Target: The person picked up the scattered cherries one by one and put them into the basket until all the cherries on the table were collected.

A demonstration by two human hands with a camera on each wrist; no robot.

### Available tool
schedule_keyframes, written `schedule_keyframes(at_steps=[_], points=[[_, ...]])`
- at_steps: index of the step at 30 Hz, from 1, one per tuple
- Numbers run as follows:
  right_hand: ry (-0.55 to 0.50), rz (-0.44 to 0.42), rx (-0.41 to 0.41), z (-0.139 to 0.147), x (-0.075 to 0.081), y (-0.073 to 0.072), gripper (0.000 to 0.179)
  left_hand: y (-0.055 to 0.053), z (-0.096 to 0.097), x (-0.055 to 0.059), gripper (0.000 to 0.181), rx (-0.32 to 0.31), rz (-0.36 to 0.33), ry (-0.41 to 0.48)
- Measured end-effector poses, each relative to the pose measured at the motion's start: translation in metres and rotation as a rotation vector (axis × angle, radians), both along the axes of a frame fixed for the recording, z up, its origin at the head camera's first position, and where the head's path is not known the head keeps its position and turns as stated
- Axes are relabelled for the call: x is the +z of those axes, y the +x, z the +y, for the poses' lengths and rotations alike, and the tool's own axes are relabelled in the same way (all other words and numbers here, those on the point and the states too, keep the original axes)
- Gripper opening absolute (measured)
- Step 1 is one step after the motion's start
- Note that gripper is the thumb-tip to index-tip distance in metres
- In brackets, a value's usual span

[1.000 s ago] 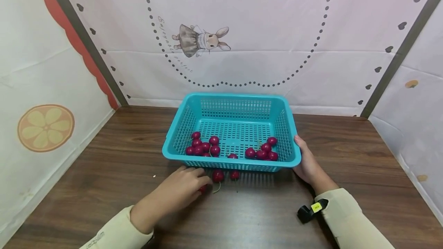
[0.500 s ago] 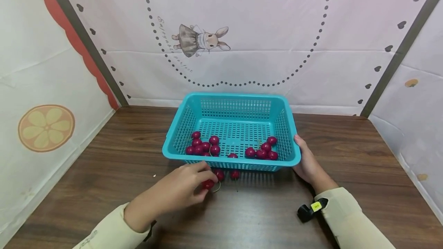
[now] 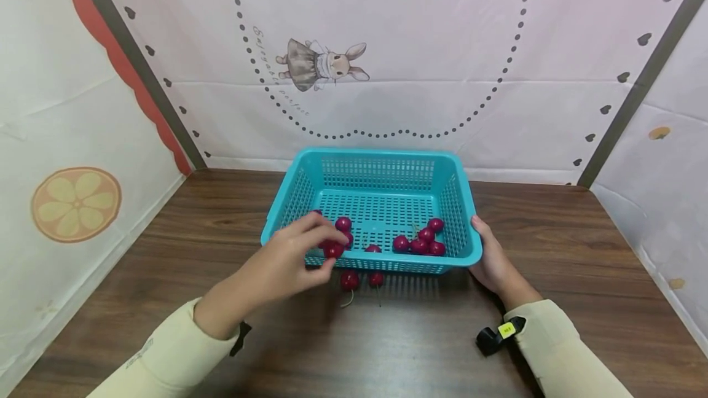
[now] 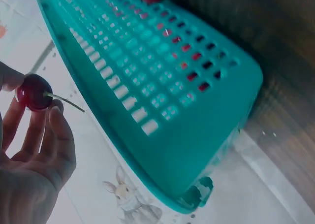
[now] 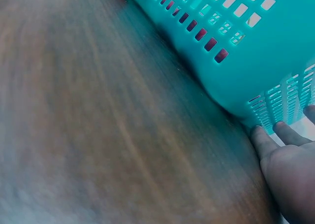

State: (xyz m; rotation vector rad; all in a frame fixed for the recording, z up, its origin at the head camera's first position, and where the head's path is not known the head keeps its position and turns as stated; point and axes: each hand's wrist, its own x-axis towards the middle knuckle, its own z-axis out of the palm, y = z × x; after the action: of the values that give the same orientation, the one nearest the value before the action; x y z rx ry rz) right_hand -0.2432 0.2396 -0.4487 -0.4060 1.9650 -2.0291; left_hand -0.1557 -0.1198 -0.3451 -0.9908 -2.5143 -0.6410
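My left hand (image 3: pixel 282 260) pinches a cherry (image 3: pixel 334 250) between thumb and fingers at the front rim of a turquoise basket (image 3: pixel 376 262). In the left wrist view this cherry (image 4: pixel 34 92) has a green stem pointing away from the fingertips. Several dark red cherries (image 3: pixel 419 246) lie inside the basket, in a right cluster and a left one partly hidden by my left hand. Two more, a left cherry (image 3: pixel 350 280) and a right cherry (image 3: pixel 375 279), lie on the table before it. My right hand (image 3: pixel 492 263) rests against the basket's right end, fingers extended along the wall (image 5: pixel 290 98).
The brown wood-grain table (image 3: pixel 387 343) runs back to a white printed cloth wall (image 3: pixel 420 35). Similar cloth walls stand at left and right. A black strap with a yellow label (image 3: pixel 505 330) is on the right wrist.
My left hand has picked up a cherry from the table, then lifted it up and forward to the basket's front rim. My right hand has stayed at the basket's right end.
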Motion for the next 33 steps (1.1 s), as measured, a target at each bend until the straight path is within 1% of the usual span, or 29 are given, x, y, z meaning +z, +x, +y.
schedule_keyframes(at_steps=[1, 4, 8, 12, 16, 20, 23, 26, 29, 33], points=[[0.0, 0.001, -0.001, 0.0, 0.0, 0.0, 0.073, -0.004, -0.001, 0.003, 0.035, 0.022, -0.008, 0.009], [0.002, -0.002, -0.004, 0.0, 0.0, -0.001, 0.074, -0.018, -0.003, 0.009, 0.039, 0.088, -0.062, 0.03], [0.004, -0.005, 0.0, -0.001, 0.0, 0.0, 0.074, -0.038, -0.006, 0.01, 0.045, 0.184, -0.137, 0.026], [0.002, 0.0, 0.007, -0.001, -0.001, 0.0, 0.073, -0.056, -0.012, 0.004, 0.043, 0.26, -0.206, -0.005], [-0.002, 0.006, 0.003, 0.0, -0.001, 0.0, 0.073, -0.072, -0.016, -0.004, 0.039, 0.291, -0.281, -0.042], [0.005, 0.002, 0.0, 0.002, -0.002, -0.001, 0.073, -0.087, -0.018, -0.014, 0.042, 0.307, -0.345, -0.085], [0.007, -0.003, 0.004, 0.002, -0.002, 0.0, 0.073, -0.095, -0.017, -0.02, 0.042, 0.317, -0.384, -0.106], [0.007, -0.003, 0.001, 0.002, -0.002, 0.001, 0.072, -0.102, -0.015, -0.024, 0.04, 0.325, -0.409, -0.122], [0.006, 0.001, -0.003, 0.001, -0.001, 0.001, 0.072, -0.106, -0.013, -0.029, 0.041, 0.35, -0.417, -0.158], [-0.003, 0.005, 0.0, 0.0, 0.001, 0.0, 0.072, -0.109, -0.009, -0.033, 0.045, 0.397, -0.407, -0.224]])
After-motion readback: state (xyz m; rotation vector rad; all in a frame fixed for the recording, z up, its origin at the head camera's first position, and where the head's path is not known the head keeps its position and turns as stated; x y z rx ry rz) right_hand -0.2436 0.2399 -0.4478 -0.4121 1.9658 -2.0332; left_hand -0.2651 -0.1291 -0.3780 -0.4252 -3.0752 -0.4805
